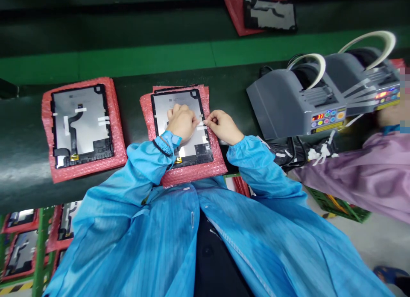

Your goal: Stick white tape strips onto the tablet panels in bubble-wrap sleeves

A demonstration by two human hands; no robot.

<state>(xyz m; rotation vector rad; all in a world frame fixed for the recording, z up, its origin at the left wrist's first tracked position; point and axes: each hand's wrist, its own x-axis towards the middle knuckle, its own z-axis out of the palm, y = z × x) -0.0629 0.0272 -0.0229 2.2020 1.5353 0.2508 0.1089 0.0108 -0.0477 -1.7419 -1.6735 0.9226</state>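
In front of me a tablet display panel, silver-backed with a black frame, lies on red bubble-wrap bags. My left hand rests over its middle with curled fingers, its thumb and forefinger closed near the right edge. Whatever those fingertips hold is hidden. Just beyond that edge my right hand is pinched on a short strip of white tape. Further white tape sticks to the same edge below.
To the left, another display panel lies on red bubble wrap. Two grey tape dispensers stand at the right, near a co-worker's purple sleeve. A third panel sits across the bench. Green racks hold panels at lower left.
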